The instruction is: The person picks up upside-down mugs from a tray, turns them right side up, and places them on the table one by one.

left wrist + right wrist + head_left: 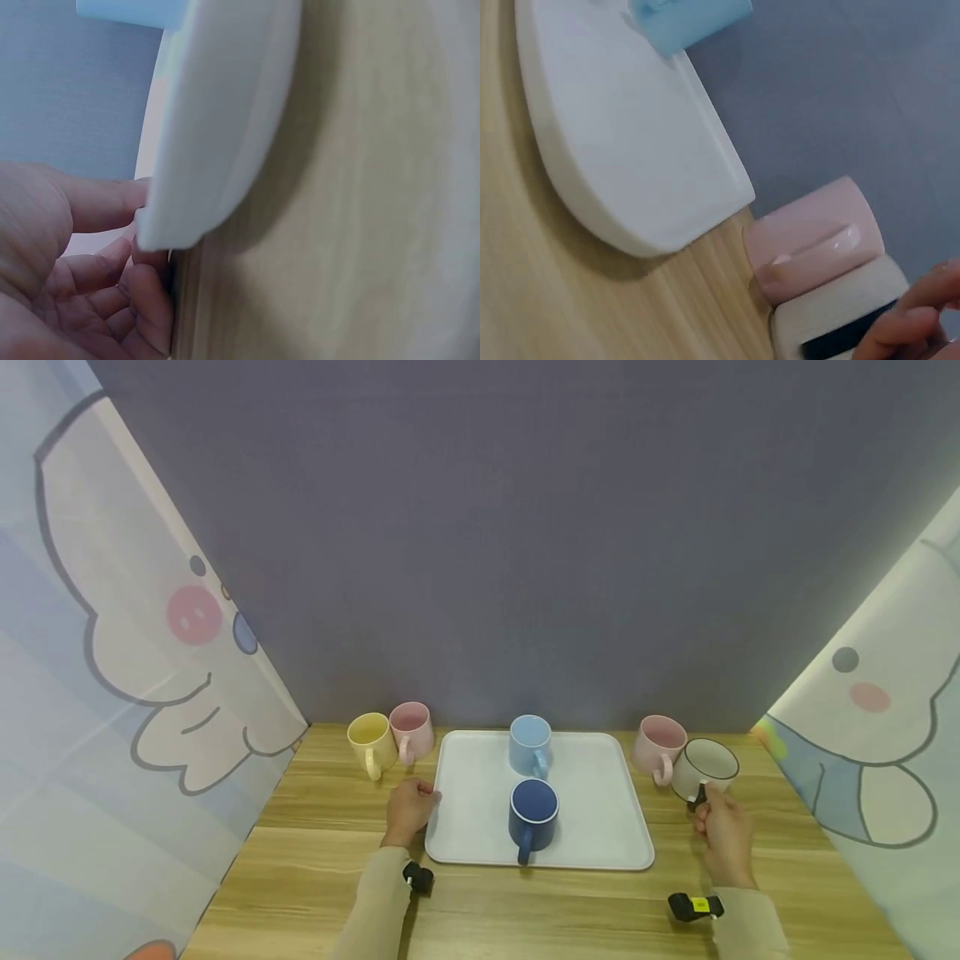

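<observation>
My left hand (408,810) pinches the left rim of a white tray (465,827); in the left wrist view the thumb lies on the tray's edge (217,135) and the fingers curl beneath it. On the tray stand a light blue mug (529,743) and, nearer me, a dark blue mug (533,822), handles towards me. Right of the tray, my right hand (727,835) grips the black handle of a white mug (696,768) with a dark rim. Beside that mug, close against it, is a pink mug (654,750), also in the right wrist view (817,232).
Left of the tray, a yellow mug (375,745) and another pink mug (415,739) stand side by side, beyond my left hand. A grey panel (480,543) rises behind the wooden table (525,910). Cartoon-printed sheets (97,777) border both sides.
</observation>
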Tool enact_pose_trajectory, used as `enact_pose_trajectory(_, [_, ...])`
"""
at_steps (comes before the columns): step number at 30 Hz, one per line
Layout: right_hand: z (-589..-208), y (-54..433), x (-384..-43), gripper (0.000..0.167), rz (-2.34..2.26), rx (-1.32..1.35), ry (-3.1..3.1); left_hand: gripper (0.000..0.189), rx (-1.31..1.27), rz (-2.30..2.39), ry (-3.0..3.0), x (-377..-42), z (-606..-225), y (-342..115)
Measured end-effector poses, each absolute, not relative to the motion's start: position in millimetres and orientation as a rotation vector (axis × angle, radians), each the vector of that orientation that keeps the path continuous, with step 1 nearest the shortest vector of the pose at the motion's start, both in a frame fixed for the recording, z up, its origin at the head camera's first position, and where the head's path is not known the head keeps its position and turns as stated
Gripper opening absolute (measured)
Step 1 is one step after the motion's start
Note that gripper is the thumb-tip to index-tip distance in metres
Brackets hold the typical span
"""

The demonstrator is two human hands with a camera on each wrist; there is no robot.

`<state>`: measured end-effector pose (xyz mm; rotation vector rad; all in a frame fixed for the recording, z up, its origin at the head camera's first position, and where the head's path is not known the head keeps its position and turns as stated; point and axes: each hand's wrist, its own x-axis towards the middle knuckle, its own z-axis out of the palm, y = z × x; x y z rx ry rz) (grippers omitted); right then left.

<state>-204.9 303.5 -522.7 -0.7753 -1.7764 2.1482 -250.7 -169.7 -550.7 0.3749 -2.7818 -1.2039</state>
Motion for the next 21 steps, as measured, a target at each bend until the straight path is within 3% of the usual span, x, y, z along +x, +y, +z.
enact_pose_trajectory(6, [-515, 283, -211, 0.016, 1.981, -0.692, -1.864, 0.013, 0.363, -1.200, -2.781, -251, -551, -170])
enact_pose_trajectory(21, [-521, 219, -238, 0.030, 2.035, -0.313, -2.372, 0.013, 0.379, -1.198, -2.785, -251, -551, -170])
